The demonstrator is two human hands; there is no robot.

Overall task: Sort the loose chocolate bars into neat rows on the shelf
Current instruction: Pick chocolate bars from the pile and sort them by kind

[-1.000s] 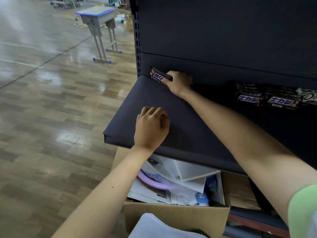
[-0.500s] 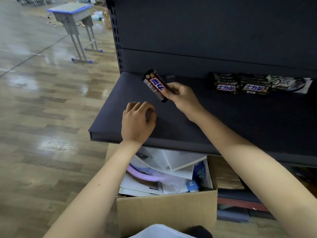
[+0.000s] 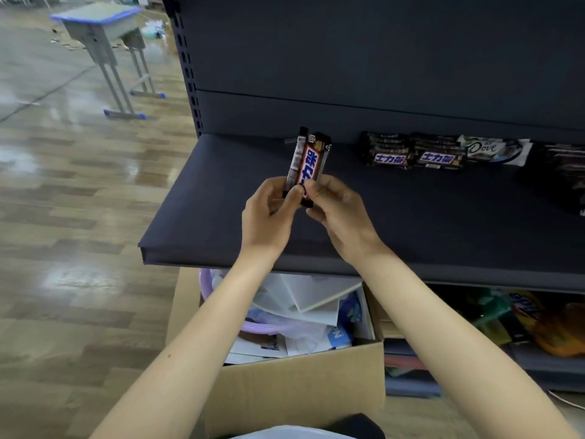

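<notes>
The school desk point(image 3: 98, 26) stands far left on the wooden floor, well apart from the work. On the dark shelf point(image 3: 221, 201) the left part is bare. Above its middle the left hand point(image 3: 269, 213) pinches the lower end of a Snickers bar point(image 3: 308, 163) between thumb and curled fingers. The right hand point(image 3: 338, 217) pinches the same end from the other side. The bar stands almost upright, lifted off the shelf; a silvery edge beside it may be a second bar pressed against the first, though the blur leaves that unsure.

It is likely light and fairly stiff in a slick foil wrapper. A pinch across the flat faces near the middle probably steers it better than the crimped end, which can slip or crumple.

Further right, a row of Snickers bars point(image 3: 411, 152) lies against the back wall, and a Dove bar point(image 3: 493, 150) lies just beside them.

Half a second ago the right hand alone held the bar, tilted, while the left hand rested curled on the shelf. Now the left hand has come up to share the grip and the bar stands straighter.
</notes>
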